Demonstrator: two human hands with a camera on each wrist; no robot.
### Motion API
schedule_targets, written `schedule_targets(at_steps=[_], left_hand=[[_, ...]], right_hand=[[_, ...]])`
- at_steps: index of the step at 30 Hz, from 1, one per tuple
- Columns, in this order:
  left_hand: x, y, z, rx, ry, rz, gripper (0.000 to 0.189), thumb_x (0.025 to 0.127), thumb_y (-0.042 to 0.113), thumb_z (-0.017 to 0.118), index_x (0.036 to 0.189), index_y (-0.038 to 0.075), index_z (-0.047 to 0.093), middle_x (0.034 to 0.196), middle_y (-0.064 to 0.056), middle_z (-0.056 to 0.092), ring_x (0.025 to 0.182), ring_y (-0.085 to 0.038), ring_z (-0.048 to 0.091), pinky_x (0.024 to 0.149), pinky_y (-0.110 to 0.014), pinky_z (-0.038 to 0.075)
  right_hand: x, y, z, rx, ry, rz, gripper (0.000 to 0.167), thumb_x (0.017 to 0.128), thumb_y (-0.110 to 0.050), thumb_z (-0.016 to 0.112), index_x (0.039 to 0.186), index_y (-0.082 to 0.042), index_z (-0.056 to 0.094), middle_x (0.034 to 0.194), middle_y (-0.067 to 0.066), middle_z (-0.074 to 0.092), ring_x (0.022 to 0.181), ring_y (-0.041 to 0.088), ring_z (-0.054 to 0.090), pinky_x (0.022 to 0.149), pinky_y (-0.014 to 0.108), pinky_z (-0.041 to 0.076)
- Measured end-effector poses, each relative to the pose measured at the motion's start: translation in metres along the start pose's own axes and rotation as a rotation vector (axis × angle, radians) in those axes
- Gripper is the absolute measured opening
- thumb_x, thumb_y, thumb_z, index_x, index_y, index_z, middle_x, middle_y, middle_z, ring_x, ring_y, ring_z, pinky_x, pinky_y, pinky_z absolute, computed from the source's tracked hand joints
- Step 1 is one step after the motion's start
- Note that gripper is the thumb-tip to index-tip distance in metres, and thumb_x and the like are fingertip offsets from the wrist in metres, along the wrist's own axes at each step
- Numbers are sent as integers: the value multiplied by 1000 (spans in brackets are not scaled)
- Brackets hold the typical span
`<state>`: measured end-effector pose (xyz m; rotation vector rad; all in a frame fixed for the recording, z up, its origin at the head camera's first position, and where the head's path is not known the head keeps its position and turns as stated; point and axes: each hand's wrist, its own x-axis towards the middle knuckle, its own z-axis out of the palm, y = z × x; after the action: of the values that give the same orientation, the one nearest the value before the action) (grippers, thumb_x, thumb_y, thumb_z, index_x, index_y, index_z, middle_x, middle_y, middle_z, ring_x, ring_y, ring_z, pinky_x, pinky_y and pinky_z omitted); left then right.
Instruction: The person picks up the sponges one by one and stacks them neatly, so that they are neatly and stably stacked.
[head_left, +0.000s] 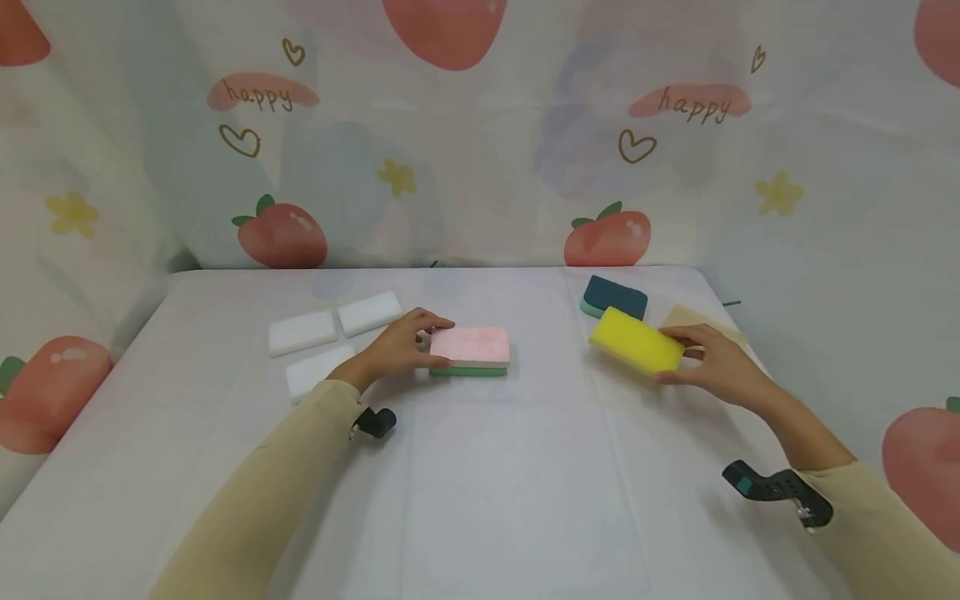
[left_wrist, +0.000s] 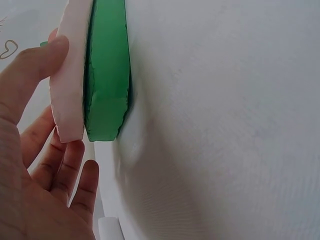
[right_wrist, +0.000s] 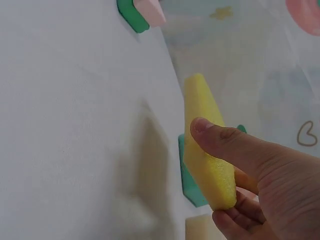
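The left hand (head_left: 401, 346) is pinching the pink sponge (head_left: 474, 343) by its left end, the thumb pressing along the near side and a finger reaching round the far side, while the other fingers are curving loosely past the end. The pink sponge is lying flat on top of a green sponge (head_left: 468, 372), which is resting on the white-covered table (head_left: 510, 492) around the middle

Farther right, the right hand (head_left: 708, 362) is pinching the yellow sponge (head_left: 636, 340) at its right end between thumb and fingers, holding it tilted above the table, where its shadow is falling. Beyond it on the far right, a dark blue sponge (head_left: 617, 293) is sitting on a teal-green sponge (head_left: 590, 309), and a beige sponge (head_left: 686, 315) is lying just right of that pair, partly hidden behind the right hand

On the left, three white sponges are lying near one another: one leftmost (head_left: 302, 332), one just right of it and farther back (head_left: 370, 313), and one nearer (head_left: 318, 372), partly covered by the left wrist. A peach-printed backdrop (head_left: 480, 167) is hanging behind the table
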<state>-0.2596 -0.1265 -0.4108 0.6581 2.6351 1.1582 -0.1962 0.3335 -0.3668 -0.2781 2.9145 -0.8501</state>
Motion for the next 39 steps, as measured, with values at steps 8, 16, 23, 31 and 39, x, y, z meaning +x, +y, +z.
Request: schedule_targets(at_steps=[8,16,23,31,39], left_hand=[[0,-2,2,-14,14,9,65,78,27,85,136,15,58,132,-6,50,124,-24,48,104,-43,45],[1,-3,2,-13,22,1,64,79,26,84,136,15,58,130,-5,50,122,-23,49,104,-41,46],[0,-4,1,-13,23,6,64,79,26,84,136,14,58,130,-6,50,121,-23,49,103,-40,46],[0,-4,1,-22,24,21,65,78,24,85,136,12,58,129,-7,51,120,-23,49,103,-40,47],[-1,-5,1,-35,35,36,64,77,22,85,135,11,59,128,-6,52,120,-22,50,103,-39,47]], right_hand=[[12,-14,5,0,-23,-27,80,80,-29,82,142,5,44,136,26,44,123,44,45,102,58,42],[23,-27,7,-21,-42,-34,80,80,-32,82,141,3,45,133,24,47,123,41,45,104,57,41],[32,-35,8,-12,-59,-51,79,80,-30,82,142,2,45,134,23,47,123,39,45,105,55,42],[39,-47,13,0,-72,-84,79,79,-29,83,142,1,46,135,21,48,121,38,47,105,54,42],[50,-58,21,45,-106,-108,79,79,-30,84,143,0,47,139,20,44,123,38,46,108,53,40]])
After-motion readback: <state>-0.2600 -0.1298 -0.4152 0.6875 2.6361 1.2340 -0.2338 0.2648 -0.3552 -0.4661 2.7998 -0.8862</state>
